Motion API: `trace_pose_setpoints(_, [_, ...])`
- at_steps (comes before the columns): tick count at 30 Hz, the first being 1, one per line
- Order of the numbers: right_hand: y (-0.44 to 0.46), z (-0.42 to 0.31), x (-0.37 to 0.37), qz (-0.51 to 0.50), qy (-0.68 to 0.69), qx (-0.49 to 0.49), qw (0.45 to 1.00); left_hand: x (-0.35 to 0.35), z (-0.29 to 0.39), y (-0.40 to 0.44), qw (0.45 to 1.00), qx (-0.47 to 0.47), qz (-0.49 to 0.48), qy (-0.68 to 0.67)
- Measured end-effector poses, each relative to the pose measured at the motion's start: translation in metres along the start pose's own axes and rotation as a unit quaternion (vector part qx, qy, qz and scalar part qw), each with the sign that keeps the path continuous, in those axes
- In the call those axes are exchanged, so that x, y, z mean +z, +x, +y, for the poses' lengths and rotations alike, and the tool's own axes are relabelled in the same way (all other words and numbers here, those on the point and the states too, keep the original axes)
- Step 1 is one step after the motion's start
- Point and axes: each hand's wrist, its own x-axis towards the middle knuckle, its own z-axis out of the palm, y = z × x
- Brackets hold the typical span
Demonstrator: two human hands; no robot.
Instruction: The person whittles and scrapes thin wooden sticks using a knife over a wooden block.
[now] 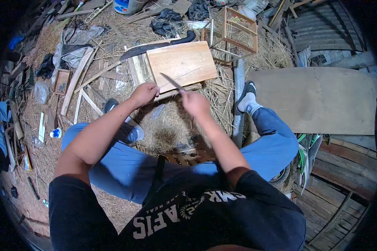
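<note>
A pale wooden board (pixel 182 62) lies between my feet, with a thin dark strip (pixel 188 74) crossing its surface. My right hand (pixel 195 103) is closed on the handle of a knife (pixel 170 80), whose blade points up and left over the board's front edge. At the board's lower left corner is my left hand (pixel 145 93), its fingers pinched together; whatever they hold is too small to make out. Behind the board rests a large machete (pixel 144 49) with a black handle.
A wooden frame (pixel 241 31) stands at the back right. On the left are a small wooden box (pixel 62 82) and long wood strips (pixel 77 81). A large flat panel (pixel 318 100) lies on the right. Straw and scraps cover the ground around my feet.
</note>
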Motion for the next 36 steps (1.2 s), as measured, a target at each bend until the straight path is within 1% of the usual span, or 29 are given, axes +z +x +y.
trace_pose_setpoints(2, [0.015,0.049,0.006,0.047,-0.044,0.049,0.997,-0.004,-0.001,0.001,1.0,-0.016,-0.005,-0.002])
trace_pose_setpoints(4, [0.013,0.051,-0.006,0.06,-0.07,0.04,0.995,-0.002,0.005,0.0,1.0,0.018,0.009,0.009])
trace_pose_setpoints(6, [0.01,0.055,-0.008,0.078,-0.096,0.035,0.992,-0.002,0.01,-0.004,0.999,0.029,0.012,-0.006])
trace_pose_setpoints(8, [0.01,0.053,0.004,0.092,-0.086,0.042,0.991,-0.006,0.015,-0.005,0.999,-0.039,-0.012,-0.015])
trace_pose_setpoints(9, [0.003,0.04,-0.001,0.089,-0.069,0.06,0.992,-0.005,0.01,-0.003,0.999,-0.038,-0.011,-0.014])
trace_pose_setpoints(10, [0.0,0.031,-0.001,0.09,-0.068,0.059,0.992,-0.001,0.002,0.0,0.999,-0.021,-0.004,-0.026])
trace_pose_setpoints(12, [-0.005,0.014,-0.001,0.03,-0.046,0.002,0.998,-0.001,-0.006,0.002,0.999,-0.004,0.001,-0.038])
trace_pose_setpoints(13, [-0.008,0.003,0.0,0.003,-0.072,-0.004,0.997,-0.001,-0.005,0.002,0.999,-0.017,-0.003,-0.03])
trace_pose_setpoints(15, [-0.011,-0.008,0.002,-0.015,-0.086,-0.022,0.996,-0.003,0.004,0.0,0.999,-0.027,-0.006,-0.021])
trace_pose_setpoints(17, [-0.004,0.004,0.005,-0.016,-0.088,-0.032,0.996,-0.007,0.016,-0.005,0.996,-0.083,-0.014,-0.04])
trace_pose_setpoints(18, [0.008,0.031,0.011,0.04,-0.042,-0.001,0.998,-0.006,0.015,-0.004,0.996,-0.081,-0.014,-0.039])
trace_pose_setpoints(19, [0.018,0.053,0.007,0.095,0.005,0.03,0.995,-0.003,0.01,-0.002,0.999,-0.045,-0.002,-0.024])
trace_pose_setpoints(20, [0.024,0.068,-0.02,0.026,-0.028,0.073,0.997,-0.002,0.005,0.0,1.0,-0.007,0.01,-0.007])
trace_pose_setpoints(21, [0.034,0.085,-0.022,0.041,-0.02,0.119,0.992,-0.004,0.001,0.003,1.0,-0.004,0.01,-0.002])
trace_pose_setpoints(24, [0.03,0.082,-0.044,0.026,-0.036,0.126,0.991,0.001,0.006,0.001,1.0,0.02,0.019,0.005])
trace_pose_setpoints(25, [0.03,0.083,-0.039,0.05,-0.019,0.111,0.992,-0.005,0.017,-0.004,1.0,-0.027,-0.003,-0.004])
trace_pose_setpoints(26, [0.033,0.088,-0.027,0.059,-0.031,0.111,0.992,-0.008,0.027,-0.007,0.997,-0.073,-0.023,-0.013])
trace_pose_setpoints(27, [0.028,0.08,-0.026,0.049,-0.03,0.1,0.993,-0.007,0.027,-0.01,0.998,-0.054,-0.004,-0.029])
trace_pose_setpoints(28, [0.019,0.069,-0.024,0.037,-0.028,0.089,0.995,-0.006,0.021,-0.007,0.998,-0.053,-0.003,-0.029])
trace_pose_setpoints(30, [0.007,0.044,-0.015,0.009,-0.011,0.065,0.998,-0.002,0.008,-0.002,1.0,-0.001,0.008,-0.01])
trace_pose_setpoints(32, [-0.002,0.027,-0.007,-0.017,-0.057,0.008,0.998,-0.002,0.005,-0.001,1.0,-0.015,0.003,-0.011])
trace_pose_setpoints(34, [-0.005,0.026,-0.004,-0.016,-0.085,-0.018,0.996,-0.003,0.011,-0.003,1.0,-0.027,-0.002,-0.013])
trace_pose_setpoints(35, [-0.004,0.029,-0.008,-0.017,-0.085,-0.018,0.996,-0.004,0.015,-0.004,0.998,-0.054,-0.009,-0.019])
trace_pose_setpoints(36, [0.0,0.038,-0.017,-0.002,-0.051,0.02,0.999,-0.005,0.019,-0.006,0.996,-0.081,-0.016,-0.025])
